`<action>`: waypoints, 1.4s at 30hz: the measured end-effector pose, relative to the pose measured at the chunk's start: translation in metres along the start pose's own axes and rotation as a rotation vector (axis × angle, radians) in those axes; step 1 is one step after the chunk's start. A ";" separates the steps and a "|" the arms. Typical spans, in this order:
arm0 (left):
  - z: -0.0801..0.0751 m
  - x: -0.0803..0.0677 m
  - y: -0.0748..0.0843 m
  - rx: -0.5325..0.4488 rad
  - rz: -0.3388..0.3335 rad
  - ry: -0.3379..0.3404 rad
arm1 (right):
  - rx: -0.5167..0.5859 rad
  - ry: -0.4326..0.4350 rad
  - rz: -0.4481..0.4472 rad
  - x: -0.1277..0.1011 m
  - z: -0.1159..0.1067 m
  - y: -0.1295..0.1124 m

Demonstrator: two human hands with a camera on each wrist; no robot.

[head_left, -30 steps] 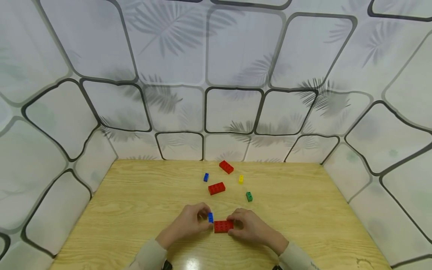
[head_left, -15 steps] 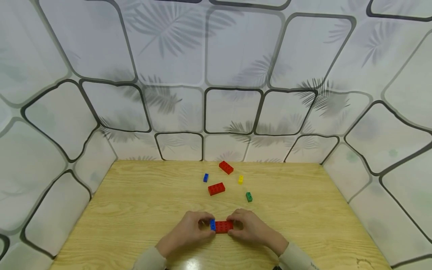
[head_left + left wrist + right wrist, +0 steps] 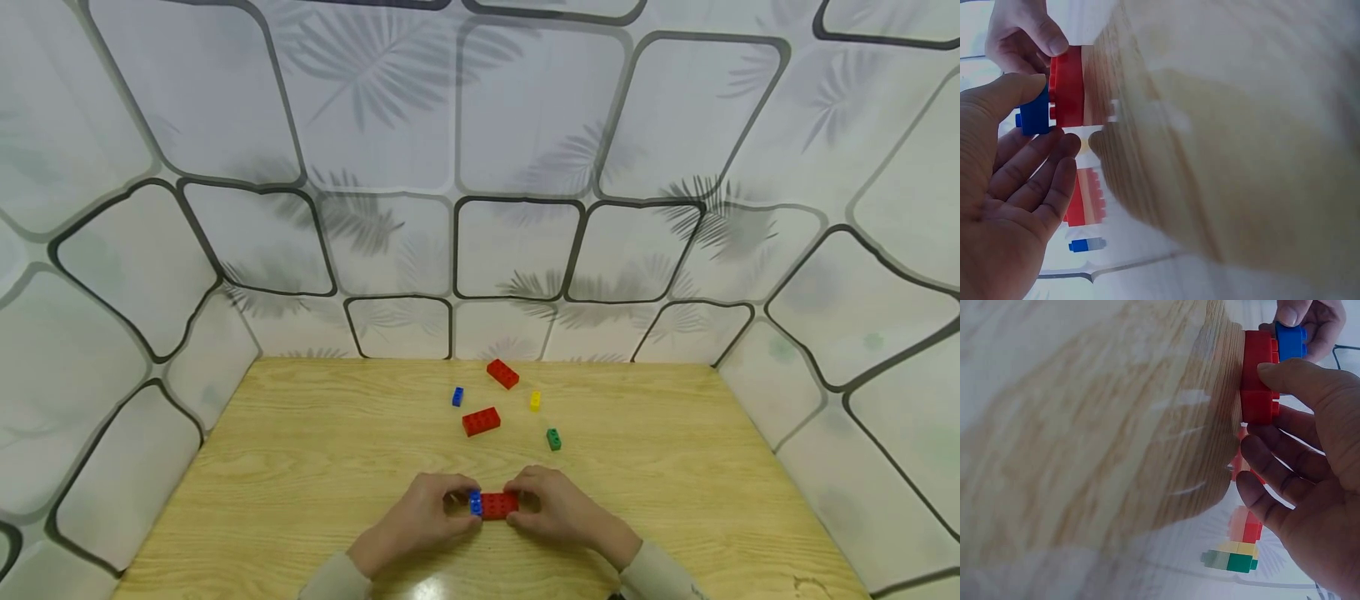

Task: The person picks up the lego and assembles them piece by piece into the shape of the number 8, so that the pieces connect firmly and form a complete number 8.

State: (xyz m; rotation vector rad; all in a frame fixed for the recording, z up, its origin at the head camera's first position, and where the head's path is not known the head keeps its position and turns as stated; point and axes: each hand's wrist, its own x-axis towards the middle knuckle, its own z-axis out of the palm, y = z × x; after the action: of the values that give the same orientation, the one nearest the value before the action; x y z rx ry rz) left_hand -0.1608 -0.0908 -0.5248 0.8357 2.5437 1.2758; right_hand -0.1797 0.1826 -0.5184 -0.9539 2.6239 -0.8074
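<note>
Where two hands face each other over the near half of a wood-grained desk [image 3: 322, 450], two toy bricks are held.

Left hand [image 3: 433, 507]: thumb and fingers pinch one small blue brick [image 3: 476, 502], studs up, set across the left end of the red below; red studs show beneath it in the left wrist view, and whether it is fully seated cannot be told.

Right hand [image 3: 555, 500]: thumb and fingers hold one long red brick [image 3: 500, 506] near its right end, studs up, base on the desk.

Beyond the hands, lying loose and apart: one slanted red block [image 3: 482, 422]; one spare blue piece [image 3: 457, 397], left of it and farther back; one diagonal far red block [image 3: 502, 373], nearest the backdrop; one yellow piece [image 3: 536, 401]; one green piece [image 3: 554, 439], rightmost.

Surround: pale backdrop [image 3: 517, 250], dark outlines, grey leaf print. Two pale sleeves [image 3: 660, 575].
</note>
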 end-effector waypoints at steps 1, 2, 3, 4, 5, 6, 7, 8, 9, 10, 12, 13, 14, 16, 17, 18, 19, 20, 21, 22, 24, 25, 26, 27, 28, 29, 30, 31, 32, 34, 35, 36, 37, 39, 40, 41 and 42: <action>0.000 0.000 0.000 0.003 0.000 0.003 | 0.002 -0.001 0.002 0.000 0.000 0.000; 0.001 0.001 0.001 0.003 -0.007 0.003 | 0.004 -0.001 0.002 0.000 0.000 0.000; 0.001 0.001 0.001 0.004 -0.007 0.005 | 0.004 -0.001 0.003 0.000 0.000 0.000; 0.001 0.001 0.001 0.007 -0.008 0.006 | 0.004 -0.001 0.002 0.000 0.000 0.000; 0.002 0.001 0.001 0.008 -0.008 0.007 | 0.004 -0.001 0.003 0.000 0.000 0.000; 0.002 0.002 0.001 0.011 -0.005 0.010 | 0.003 0.000 0.003 0.001 0.000 0.001; 0.002 0.002 0.001 0.015 -0.001 0.013 | 0.001 0.001 0.001 0.001 0.000 0.001; 0.002 0.002 0.001 0.019 0.004 0.016 | 0.000 0.002 0.000 0.001 0.000 0.001; 0.002 0.002 0.001 0.024 0.011 0.021 | -0.001 0.004 -0.002 0.000 0.000 0.001; 0.002 0.003 0.001 0.028 0.015 0.024 | -0.001 0.006 -0.005 0.000 0.000 0.001; 0.003 0.003 0.001 0.035 0.027 0.030 | 0.000 0.013 -0.015 0.000 0.000 0.001; 0.003 0.004 0.001 0.036 0.033 0.030 | -0.001 0.017 -0.020 0.000 0.000 0.000; 0.003 0.004 0.001 0.038 0.034 0.029 | -0.001 0.020 -0.025 0.000 0.000 0.000; 0.004 0.006 0.000 0.037 0.026 0.021 | -0.001 0.024 -0.033 0.001 0.001 0.000; 0.004 0.006 0.000 0.036 0.023 0.018 | -0.003 0.024 -0.035 0.001 0.001 0.000; 0.005 0.007 0.000 0.035 0.018 0.014 | -0.004 0.024 -0.035 0.001 0.001 0.000; 0.005 0.007 -0.001 0.037 0.019 0.012 | -0.006 0.023 -0.034 0.001 0.000 0.000; 0.005 0.008 -0.001 0.039 0.018 0.011 | -0.007 0.022 -0.033 0.002 0.000 0.000; 0.005 0.008 -0.001 0.038 0.020 0.013 | -0.008 0.021 -0.032 0.002 0.000 0.000; 0.005 0.008 -0.001 0.037 0.025 0.015 | -0.010 0.020 -0.031 0.002 0.000 0.000; 0.005 0.008 -0.001 0.037 0.036 0.019 | -0.012 0.020 -0.029 0.002 0.000 0.000; 0.004 0.008 -0.001 0.038 0.041 0.021 | -0.013 0.020 -0.030 0.002 0.000 0.000; 0.004 0.008 -0.001 0.037 0.042 0.022 | -0.015 0.020 -0.030 0.002 0.001 0.000; 0.004 0.009 -0.001 0.037 0.043 0.023 | -0.016 0.021 -0.029 0.002 0.001 0.000; 0.004 0.009 -0.001 0.039 0.043 0.024 | -0.017 0.021 -0.030 0.002 0.001 -0.001; 0.004 0.009 -0.001 0.043 0.043 0.024 | -0.018 0.022 -0.029 0.002 0.001 -0.001; 0.004 0.009 -0.001 0.045 0.040 0.023 | -0.019 0.022 -0.029 0.002 0.001 -0.001; 0.004 0.009 -0.001 0.048 0.037 0.022 | -0.020 0.022 -0.028 0.002 0.001 -0.001; 0.004 0.009 0.000 0.050 0.033 0.019 | -0.020 0.021 -0.027 0.002 0.001 -0.001; 0.004 0.010 0.000 0.055 0.022 0.011 | -0.019 0.018 -0.023 0.002 0.001 0.000; 0.004 0.011 0.000 0.054 0.017 0.005 | -0.016 0.017 -0.021 0.002 0.001 0.000; 0.003 0.011 0.000 0.053 0.012 0.000 | -0.014 0.014 -0.018 0.003 0.001 0.000; 0.003 0.011 0.000 0.052 0.006 -0.005 | -0.011 0.013 -0.016 0.003 0.001 0.001; 0.003 0.012 0.000 0.046 -0.007 -0.013 | -0.008 0.011 -0.013 0.003 0.002 0.002; 0.003 0.012 0.001 0.042 -0.011 -0.015 | -0.006 0.011 -0.012 0.003 0.002 0.002; 0.003 0.012 0.001 0.038 -0.016 -0.016 | -0.005 0.011 -0.013 0.003 0.002 0.002; 0.003 0.012 0.001 0.036 -0.018 -0.016 | -0.006 0.013 -0.014 0.003 0.002 0.002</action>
State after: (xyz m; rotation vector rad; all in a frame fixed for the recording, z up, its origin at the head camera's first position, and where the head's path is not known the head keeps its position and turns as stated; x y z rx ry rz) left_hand -0.1693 -0.0819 -0.5248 0.8243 2.5632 1.2164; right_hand -0.1823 0.1810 -0.5217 -0.9723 2.6345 -0.8124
